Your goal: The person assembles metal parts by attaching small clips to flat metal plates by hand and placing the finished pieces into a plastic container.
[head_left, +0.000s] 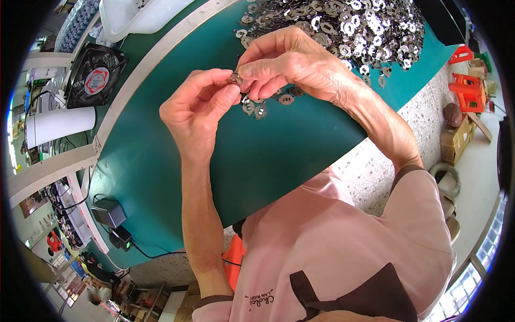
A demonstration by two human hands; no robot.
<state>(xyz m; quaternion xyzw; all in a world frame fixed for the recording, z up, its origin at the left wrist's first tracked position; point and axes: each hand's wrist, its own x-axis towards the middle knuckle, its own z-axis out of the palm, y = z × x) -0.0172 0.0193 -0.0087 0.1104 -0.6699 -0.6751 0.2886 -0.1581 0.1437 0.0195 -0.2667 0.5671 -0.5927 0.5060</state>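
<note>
Over the green tabletop my two hands meet with their fingertips close together. Thumb and forefinger of my left hand (196, 107) pinch a small round metal piece (235, 79), partly covered by the fingers. From the other side my right hand (295, 61) is closed in a pinch at the same piece, its other fingers curled below. A few loose stamped metal discs with cut-outs (260, 111) lie just beneath the hands. Beyond my right hand is a large heap of similar shiny discs (354, 27).
The green table (263, 166) has a pale raised rim (120, 99) on its left. Past it are a black fan (96, 75), a white cylinder (61, 126) and a white tub (139, 19). A dark box (108, 212) and a cabled adapter (120, 238) sit at the lower left.
</note>
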